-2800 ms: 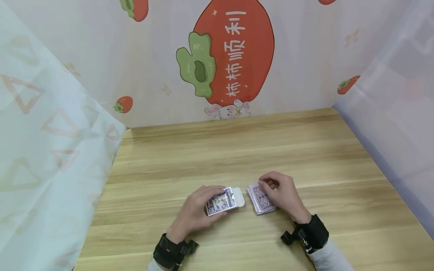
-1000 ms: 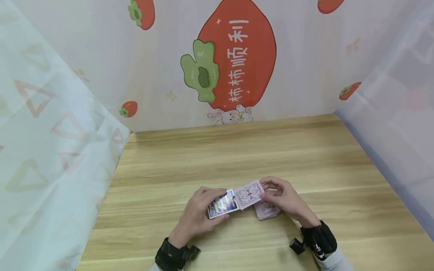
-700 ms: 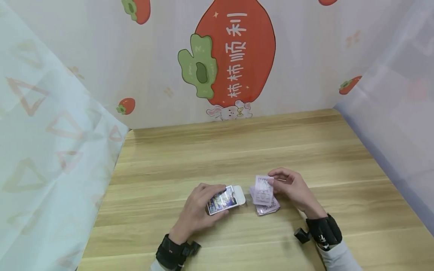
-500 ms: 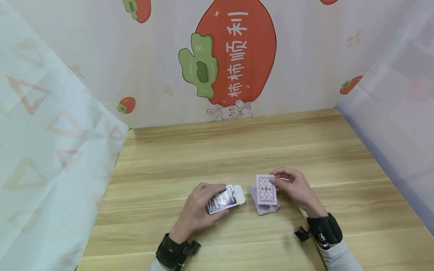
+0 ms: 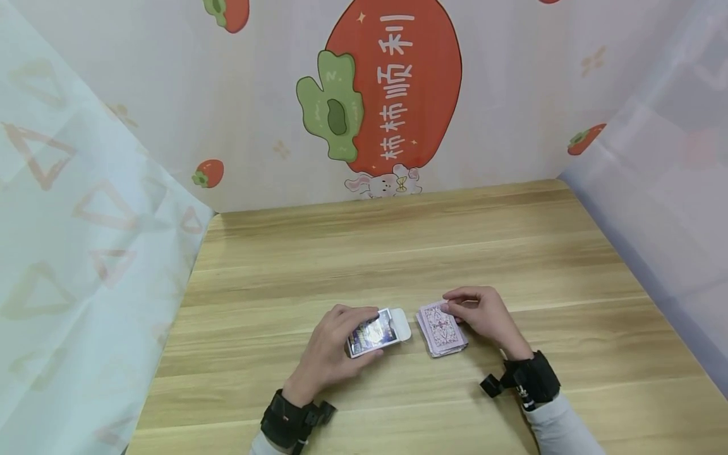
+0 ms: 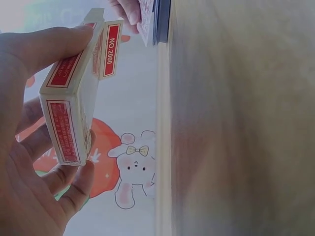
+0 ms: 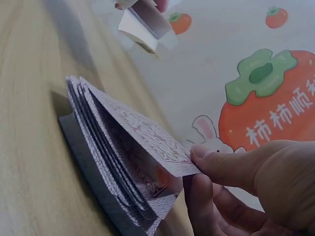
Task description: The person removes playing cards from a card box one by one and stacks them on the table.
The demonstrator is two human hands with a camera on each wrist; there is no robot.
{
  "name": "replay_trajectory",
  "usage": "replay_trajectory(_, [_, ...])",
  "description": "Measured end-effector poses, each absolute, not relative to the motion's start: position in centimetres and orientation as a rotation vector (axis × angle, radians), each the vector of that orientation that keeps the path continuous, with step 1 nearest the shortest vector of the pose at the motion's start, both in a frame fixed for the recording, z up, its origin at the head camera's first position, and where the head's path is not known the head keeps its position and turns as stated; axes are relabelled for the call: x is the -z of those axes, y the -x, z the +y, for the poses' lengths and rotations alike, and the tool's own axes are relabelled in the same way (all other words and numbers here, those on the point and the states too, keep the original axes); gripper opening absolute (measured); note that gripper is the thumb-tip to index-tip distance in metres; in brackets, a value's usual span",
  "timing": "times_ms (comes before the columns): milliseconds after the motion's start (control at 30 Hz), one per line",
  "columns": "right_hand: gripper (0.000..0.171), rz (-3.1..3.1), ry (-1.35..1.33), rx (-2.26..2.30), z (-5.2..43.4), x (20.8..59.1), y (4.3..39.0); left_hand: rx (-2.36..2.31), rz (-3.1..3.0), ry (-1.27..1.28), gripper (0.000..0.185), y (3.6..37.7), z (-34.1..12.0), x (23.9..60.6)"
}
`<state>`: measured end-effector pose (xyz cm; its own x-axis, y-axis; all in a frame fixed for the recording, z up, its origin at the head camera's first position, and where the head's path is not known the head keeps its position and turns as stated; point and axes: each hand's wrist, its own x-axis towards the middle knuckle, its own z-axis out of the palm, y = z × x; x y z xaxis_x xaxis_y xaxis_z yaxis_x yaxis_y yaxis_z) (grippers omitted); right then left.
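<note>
My left hand (image 5: 332,357) grips a playing-card box (image 5: 373,333) just above the wooden table (image 5: 398,253); the box's white flap (image 5: 401,326) hangs open toward the right. The left wrist view shows the box (image 6: 74,98) with red-framed sides held between thumb and fingers. A loose pile of pink-backed cards (image 5: 440,328) lies on the table to the right of the box. My right hand (image 5: 483,316) pinches the far edge of the top card (image 7: 147,135), lifting that edge off the pile (image 7: 103,147).
Fabric walls close the table on three sides: a persimmon-print backdrop (image 5: 392,88) behind, pale cloth at left (image 5: 85,253) and right (image 5: 671,189). Both wrists wear black camera straps (image 5: 526,379).
My right hand pulled a card out of the box, carried it right over the pile and lowered it onto the top. The left hand and box stayed where they were.
</note>
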<state>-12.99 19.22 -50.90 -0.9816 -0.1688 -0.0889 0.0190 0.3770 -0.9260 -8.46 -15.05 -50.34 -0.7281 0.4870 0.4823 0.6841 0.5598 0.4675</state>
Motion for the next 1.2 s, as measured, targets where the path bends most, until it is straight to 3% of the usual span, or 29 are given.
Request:
replay_trajectory(333, [0.016, 2.765, 0.317, 1.432, 18.76, 51.32, 13.07, 0.963, -2.514, 0.96, 0.069, 8.51, -14.99, 50.34])
replay_trajectory(1200, [0.021, 2.821, 0.255, 1.307, 18.57, 51.01, 12.63, 0.956, -2.514, 0.962, 0.07, 8.63, -15.09, 50.54])
